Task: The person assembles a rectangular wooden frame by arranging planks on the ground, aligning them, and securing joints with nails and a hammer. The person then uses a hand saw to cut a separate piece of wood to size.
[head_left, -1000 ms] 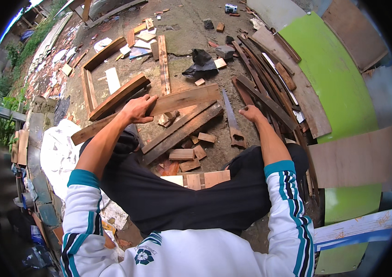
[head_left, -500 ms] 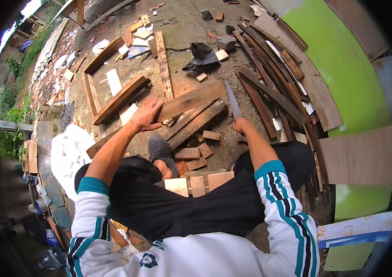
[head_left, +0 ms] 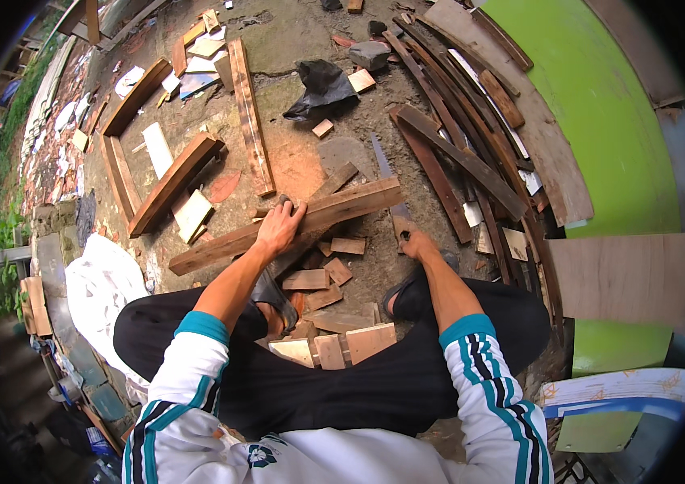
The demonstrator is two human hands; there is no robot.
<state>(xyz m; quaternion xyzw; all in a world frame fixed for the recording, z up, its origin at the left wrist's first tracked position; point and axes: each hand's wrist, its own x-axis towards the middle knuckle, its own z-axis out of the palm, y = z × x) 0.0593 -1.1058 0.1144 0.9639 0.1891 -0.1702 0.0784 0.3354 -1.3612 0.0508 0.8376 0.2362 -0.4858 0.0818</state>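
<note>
My left hand [head_left: 278,229] is closed over the upper edge of a long brown wooden plank [head_left: 334,207], which lies slantwise across the space before my feet. A handsaw [head_left: 382,160] is in my right hand [head_left: 417,244], gripped by its handle, its blade pointing away from me. The plank's right end crosses in front of the blade and hides part of it; whether they touch I cannot tell. Beneath the plank, another dark timber [head_left: 334,179] shows partly. Several short cut wood blocks [head_left: 307,279] lie between my shoes.
A wooden frame [head_left: 175,187] and a narrow board [head_left: 250,121] lie ahead to the left. Black plastic [head_left: 320,90] sits farther off near a grey stone [head_left: 369,55]. Long dark strips [head_left: 471,121] are heaped at right beside a green panel [head_left: 601,121]. White cloth [head_left: 104,278] lies left.
The plank has come down nearer to me and turned flatter across the view. My right hand has drawn closer with the saw, and the plank's end now overlaps the blade.
</note>
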